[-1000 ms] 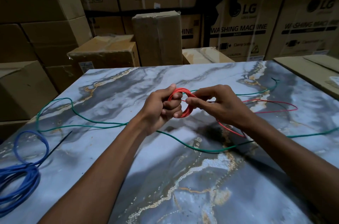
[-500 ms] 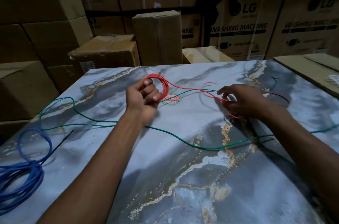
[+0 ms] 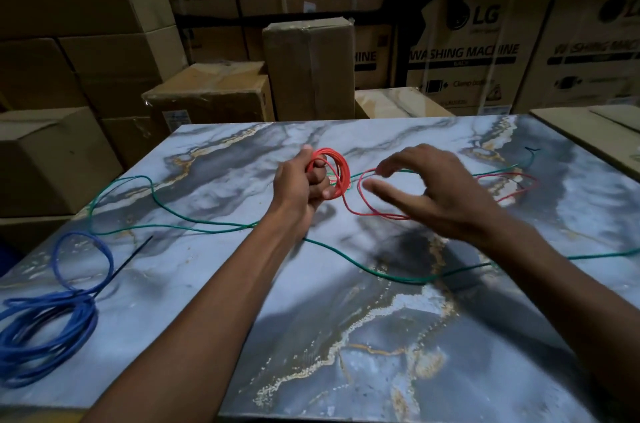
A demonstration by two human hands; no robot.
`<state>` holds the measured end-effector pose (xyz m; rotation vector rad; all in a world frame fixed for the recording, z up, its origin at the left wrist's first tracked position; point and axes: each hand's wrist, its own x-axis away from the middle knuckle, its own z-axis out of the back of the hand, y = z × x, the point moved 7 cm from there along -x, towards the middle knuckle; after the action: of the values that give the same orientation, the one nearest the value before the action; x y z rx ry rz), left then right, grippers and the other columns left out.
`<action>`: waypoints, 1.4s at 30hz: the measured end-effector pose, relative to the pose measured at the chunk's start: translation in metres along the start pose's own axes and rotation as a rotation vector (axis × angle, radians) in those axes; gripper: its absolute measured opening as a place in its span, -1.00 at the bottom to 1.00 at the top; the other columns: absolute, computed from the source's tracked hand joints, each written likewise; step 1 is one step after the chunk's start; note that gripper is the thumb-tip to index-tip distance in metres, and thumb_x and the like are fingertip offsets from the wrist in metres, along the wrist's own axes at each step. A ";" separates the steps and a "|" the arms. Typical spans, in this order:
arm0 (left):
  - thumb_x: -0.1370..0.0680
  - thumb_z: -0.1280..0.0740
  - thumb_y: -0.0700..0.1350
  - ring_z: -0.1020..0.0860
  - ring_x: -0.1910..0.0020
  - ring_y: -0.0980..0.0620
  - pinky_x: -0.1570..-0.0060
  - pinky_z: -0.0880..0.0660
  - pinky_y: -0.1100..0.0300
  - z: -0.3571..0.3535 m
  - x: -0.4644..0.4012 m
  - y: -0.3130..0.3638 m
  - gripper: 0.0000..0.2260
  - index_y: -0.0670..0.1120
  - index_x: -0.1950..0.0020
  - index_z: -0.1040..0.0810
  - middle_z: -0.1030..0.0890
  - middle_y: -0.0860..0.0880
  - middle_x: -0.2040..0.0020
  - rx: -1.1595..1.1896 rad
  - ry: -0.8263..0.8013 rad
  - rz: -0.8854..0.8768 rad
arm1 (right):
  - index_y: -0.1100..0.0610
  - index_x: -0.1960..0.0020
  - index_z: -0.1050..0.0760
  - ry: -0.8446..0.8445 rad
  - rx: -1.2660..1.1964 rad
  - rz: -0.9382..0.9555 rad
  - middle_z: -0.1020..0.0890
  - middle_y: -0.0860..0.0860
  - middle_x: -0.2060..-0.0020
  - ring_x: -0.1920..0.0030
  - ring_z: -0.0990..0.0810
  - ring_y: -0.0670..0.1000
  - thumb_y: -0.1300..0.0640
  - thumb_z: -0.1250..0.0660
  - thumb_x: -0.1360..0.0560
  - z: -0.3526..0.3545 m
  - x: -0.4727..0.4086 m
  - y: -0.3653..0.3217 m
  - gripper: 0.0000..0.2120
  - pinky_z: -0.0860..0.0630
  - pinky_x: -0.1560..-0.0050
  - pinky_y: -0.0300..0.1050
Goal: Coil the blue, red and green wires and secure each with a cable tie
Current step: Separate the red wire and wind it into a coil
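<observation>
- Gripping a small coil of red wire (image 3: 335, 177) in the left hand (image 3: 300, 188), fingers curled shut through the loops, thumb up along the near side of the coil
- Held raised above the far middle of the marble table (image 3: 346, 318), coil standing roughly upright
- Running from the bottom of the coil, a loose red strand dips down and right, curves into an open loop under the right hand (image 3: 440, 196), then trails on to a flat loop lying further right on the table
- Right hand spread wide, palm down, thumb and forefinger arched apart over the loose red loop; blurred, so cannot tell whether any fingertip touches the strand
- Lying uncoiled across the table, green wire (image 3: 207, 225): a bend at far left, a long run passing under the left forearm, a sag toward the near middle, then off toward the right edge; another stretch passes behind the right hand to a dark tip at far right
- Resting at the near left corner, blue wire (image 3: 45, 339) already wound into several loops, one larger loop standing out beyond them
- Lying just beside that larger blue loop, a thin black cable tie (image 3: 133, 256), slanted
- Stacked behind and to both sides of the table, cardboard boxes (image 3: 308, 69), some printed with washing machine labels
</observation>
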<state>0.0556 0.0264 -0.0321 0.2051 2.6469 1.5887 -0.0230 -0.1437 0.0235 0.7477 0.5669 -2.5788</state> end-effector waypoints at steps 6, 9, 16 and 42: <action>-0.69 -0.15 -0.02 -0.17 0.58 0.08 0.49 -0.23 0.22 0.006 -0.004 -0.001 -0.67 -0.17 0.20 -0.41 -0.24 0.03 0.56 -0.110 0.059 -0.070 | -0.02 0.10 -0.58 -0.108 -0.376 0.024 -0.67 -0.14 0.22 0.12 -0.65 -0.13 -0.08 -0.38 -0.60 -0.034 0.009 -0.039 -0.83 -0.56 0.01 -0.10; -0.70 -0.13 -0.02 -0.14 0.59 0.11 0.46 -0.15 0.20 0.006 -0.004 0.000 -0.64 -0.16 0.23 -0.43 -0.20 0.05 0.56 -0.172 0.038 -0.083 | 0.16 0.11 -0.58 -0.060 -0.657 -0.082 -0.64 -0.01 0.35 0.29 -0.60 -0.03 0.03 -0.29 -0.66 -0.028 0.006 -0.029 -0.74 -0.54 0.19 0.11; -0.71 -0.07 -0.01 -0.08 0.60 0.12 0.50 -0.19 0.23 -0.035 0.022 -0.011 -0.56 -0.19 0.27 -0.46 -0.14 0.07 0.57 -0.236 -0.345 0.064 | 0.05 0.10 -0.65 0.296 -0.453 -0.230 -0.45 -0.07 0.47 0.42 -0.35 -0.08 0.00 -0.31 -0.66 0.003 0.003 0.025 -0.76 -0.31 0.35 -0.06; -0.73 -0.06 0.00 -0.20 0.62 0.14 0.48 -0.41 0.26 0.024 -0.009 0.011 -0.66 -0.12 0.17 -0.40 -0.33 0.05 0.54 0.257 0.143 -0.060 | -0.02 0.04 -0.61 -0.116 0.143 0.207 -0.60 -0.07 0.18 0.23 -0.57 0.13 0.09 -0.30 -0.54 -0.043 0.012 -0.024 -0.88 -0.47 0.32 -0.03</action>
<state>0.0680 0.0512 -0.0340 0.0210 2.9319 1.2888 -0.0261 -0.1064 -0.0100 0.6594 0.2570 -2.4674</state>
